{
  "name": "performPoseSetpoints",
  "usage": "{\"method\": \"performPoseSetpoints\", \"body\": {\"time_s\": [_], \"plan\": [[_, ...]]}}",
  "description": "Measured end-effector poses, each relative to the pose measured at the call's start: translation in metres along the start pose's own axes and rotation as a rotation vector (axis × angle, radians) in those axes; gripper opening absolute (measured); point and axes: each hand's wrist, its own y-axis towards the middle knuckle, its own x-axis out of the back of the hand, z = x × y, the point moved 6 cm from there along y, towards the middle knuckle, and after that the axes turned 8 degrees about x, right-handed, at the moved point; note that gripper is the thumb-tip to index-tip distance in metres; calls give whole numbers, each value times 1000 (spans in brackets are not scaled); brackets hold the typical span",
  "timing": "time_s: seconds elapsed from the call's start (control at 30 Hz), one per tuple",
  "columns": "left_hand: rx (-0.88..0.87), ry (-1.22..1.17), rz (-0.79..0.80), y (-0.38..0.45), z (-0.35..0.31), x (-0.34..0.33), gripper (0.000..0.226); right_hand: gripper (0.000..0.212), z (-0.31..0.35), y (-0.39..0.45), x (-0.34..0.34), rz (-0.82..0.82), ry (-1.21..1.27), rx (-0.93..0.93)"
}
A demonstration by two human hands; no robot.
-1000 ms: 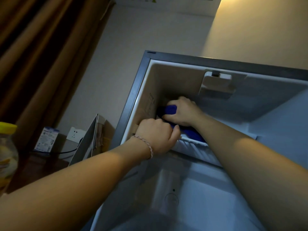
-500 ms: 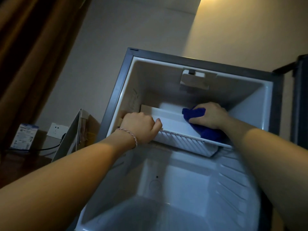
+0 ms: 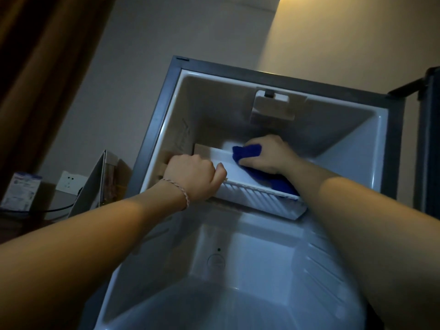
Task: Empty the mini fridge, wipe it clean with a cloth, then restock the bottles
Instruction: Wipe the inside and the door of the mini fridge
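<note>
Blue cloth (image 3: 247, 153) — right hand (image 3: 269, 154) pinches and presses it onto the white shelf (image 3: 257, 198). Left hand (image 3: 194, 177) grips the shelf's front edge, seemingly — dim light.

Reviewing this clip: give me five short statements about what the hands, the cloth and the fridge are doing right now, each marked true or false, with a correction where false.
1. The right hand holds a blue cloth on the white shelf. True.
2. The left hand hangs free, touching nothing. False: it grips the shelf's front left edge.
3. Bottles stand in the lower part of the mini fridge. False: no bottles show inside it.
4. The left wrist wears a thin bracelet. True.
5. The fridge door is closed. False: it is open, and the inside is in full view.
</note>
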Motion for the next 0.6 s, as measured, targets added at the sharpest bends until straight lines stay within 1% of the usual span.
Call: {"method": "performPoseSetpoints", "body": {"time_s": [0.1,0.17,0.27,0.4,0.5,0.6], "plan": [[-1,-26,-1,1,2,0,57,55,38,28,-19,-7,-57,89],[-12,-32,-24,1,3,1,56,52,53,44,-28,4,-68,117],[-45,-31,-59,-1,1,0,55,42,56,51,-29,7,-36,134],[-43,-26,-47,0,2,-2,55,38,48,42,-24,-11,19,98],[-22,-30,-34,0,3,-1,58,37,40,34,-17,15,48,54],[-18,3,-41,-1,2,0,57,40,16,20,-6,47,78,-31]]}}
